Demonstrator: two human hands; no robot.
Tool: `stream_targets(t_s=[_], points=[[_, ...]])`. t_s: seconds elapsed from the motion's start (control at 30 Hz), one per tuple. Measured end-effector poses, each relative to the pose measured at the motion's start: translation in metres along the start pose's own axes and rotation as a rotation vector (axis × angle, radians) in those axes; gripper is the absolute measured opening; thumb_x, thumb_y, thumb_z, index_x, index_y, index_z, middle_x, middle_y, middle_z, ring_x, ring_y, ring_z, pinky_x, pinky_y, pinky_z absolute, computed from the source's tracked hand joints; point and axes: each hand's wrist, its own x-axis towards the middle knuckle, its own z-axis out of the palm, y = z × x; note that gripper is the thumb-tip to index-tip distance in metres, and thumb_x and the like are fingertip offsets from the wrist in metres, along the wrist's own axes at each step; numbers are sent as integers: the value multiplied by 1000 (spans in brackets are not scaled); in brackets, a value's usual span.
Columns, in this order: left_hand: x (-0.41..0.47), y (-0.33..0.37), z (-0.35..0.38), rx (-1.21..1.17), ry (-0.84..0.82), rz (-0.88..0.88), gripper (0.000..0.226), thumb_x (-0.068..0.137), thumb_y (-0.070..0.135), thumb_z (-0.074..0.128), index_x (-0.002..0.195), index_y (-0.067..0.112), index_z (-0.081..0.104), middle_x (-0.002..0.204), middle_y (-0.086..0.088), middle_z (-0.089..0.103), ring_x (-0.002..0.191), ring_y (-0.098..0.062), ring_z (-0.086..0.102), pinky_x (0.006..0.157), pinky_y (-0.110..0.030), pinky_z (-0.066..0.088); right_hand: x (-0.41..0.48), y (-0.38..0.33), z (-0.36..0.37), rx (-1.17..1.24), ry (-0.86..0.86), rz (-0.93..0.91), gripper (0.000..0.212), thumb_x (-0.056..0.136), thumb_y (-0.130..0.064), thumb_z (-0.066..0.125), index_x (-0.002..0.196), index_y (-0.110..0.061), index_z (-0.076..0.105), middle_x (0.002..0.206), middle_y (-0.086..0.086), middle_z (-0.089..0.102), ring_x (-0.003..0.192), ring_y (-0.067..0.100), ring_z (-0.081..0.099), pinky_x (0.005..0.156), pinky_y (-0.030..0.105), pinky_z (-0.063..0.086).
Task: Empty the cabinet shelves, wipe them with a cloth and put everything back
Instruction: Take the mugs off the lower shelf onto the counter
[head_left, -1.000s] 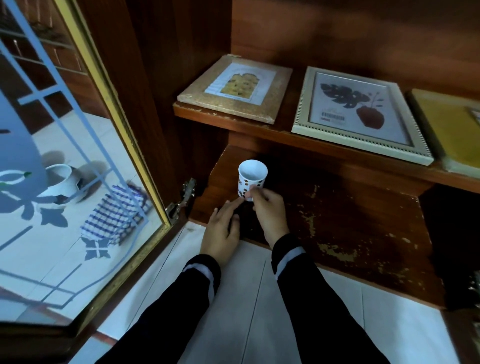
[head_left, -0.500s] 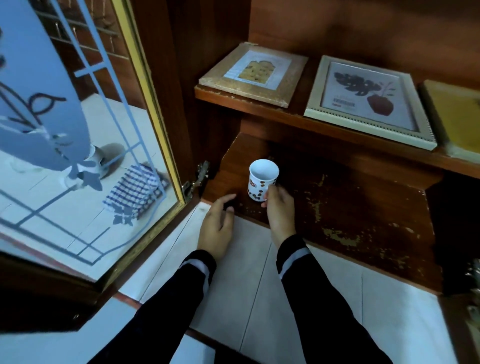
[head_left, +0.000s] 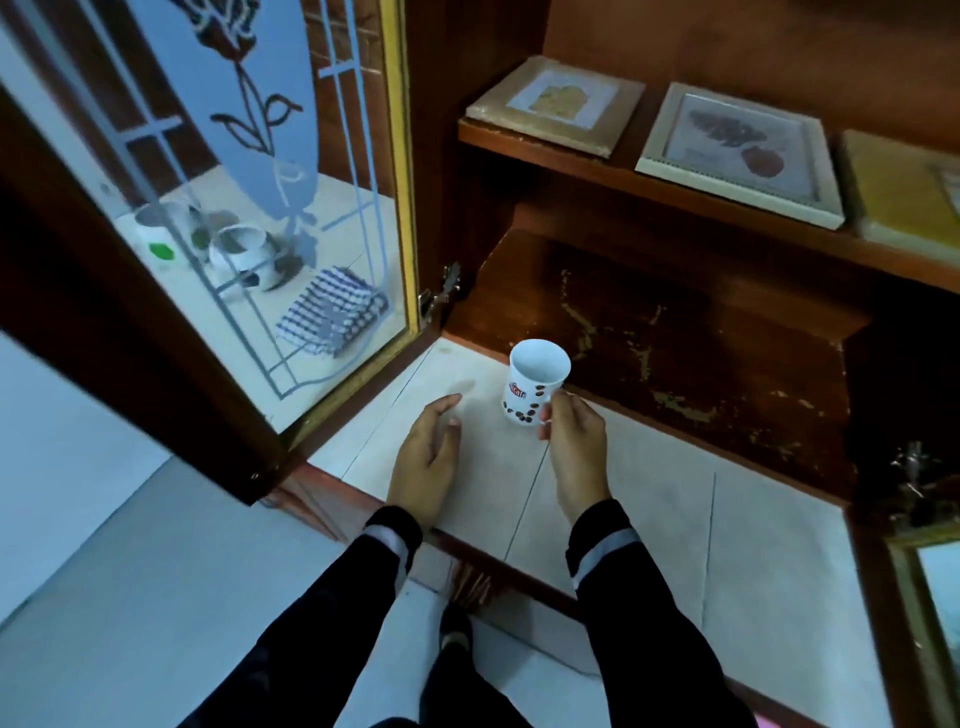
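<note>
Over the tiles (head_left: 649, 509), just off the lower shelf (head_left: 701, 364) front edge: cup (head_left: 535, 384) gripped at its right side by right hand (head_left: 576, 447). Axis near upright, slightly tilted, mouth up. Left hand (head_left: 426, 457) spread, holding nothing. Door (head_left: 234, 208) swung open at left.

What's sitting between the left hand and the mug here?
Nothing. In the head view, only bare pale tile shows between the left hand and the mug, which the right hand holds.
</note>
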Motion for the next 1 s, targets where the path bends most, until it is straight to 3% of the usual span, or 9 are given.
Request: stream_targets(t_s=[0.1,0.23,0.47,0.57,0.67,0.77,0.9,1.0], points=[[-33,-3,-10,-38,37,-22,28,105,28,45,130,23,56,136,4,58,126,-10,50,106,-22,37,-34,10,-9,-25,-27,-15,36,99,-20,51,64,-16,52,64,-2,53,59,11,47,66,29,39],[-75,-10,-23,-52,70,-45,30,104,31,46,130,23,57,133,7,58,120,-4,50,89,-2,33,-77,22,-19,-10,-70,-18,35,100,-20,51,66,-14,53,62,-3,53,54,7,45,65,30,40],[-136,-25,-47,-39,135,-22,26,103,24,48,126,32,57,131,9,61,122,-3,52,96,-10,35,-136,45,-29,-32,-165,-14,33,101,-17,50,70,-12,59,62,-6,56,56,9,48,62,26,41],[-152,-30,-55,-28,165,-36,32,97,38,44,126,35,55,131,13,59,120,5,51,100,-19,37,-150,49,-25,-46,-208,0,32,100,-16,49,70,-11,58,66,1,56,56,12,46,52,21,40],[-165,-34,-65,-12,236,-42,30,98,39,43,126,37,54,132,15,58,125,-2,51,104,-25,38,-159,44,-19,-35,-285,-6,30,100,-11,47,71,-7,55,70,3,55,56,11,46,50,17,40],[-176,-35,-71,-20,311,-87,25,105,27,45,126,35,55,131,11,58,120,-9,54,102,-26,39,-161,47,-15,-13,-356,14,30,100,-10,47,72,-10,56,71,4,54,59,13,44,46,17,38],[-191,-33,-83,-9,388,-118,24,105,26,45,125,34,55,132,11,57,117,6,49,93,-5,32,-161,57,-4,-121,-450,-4,31,94,-33,51,68,-20,60,67,-5,58,63,14,49,65,31,39],[-203,-38,-93,-9,475,-134,25,103,28,46,126,28,57,129,10,60,111,21,48,90,0,32,-170,60,11,-113,-527,-17,32,99,-18,50,67,-18,56,67,-4,57,60,11,48,65,28,37]])
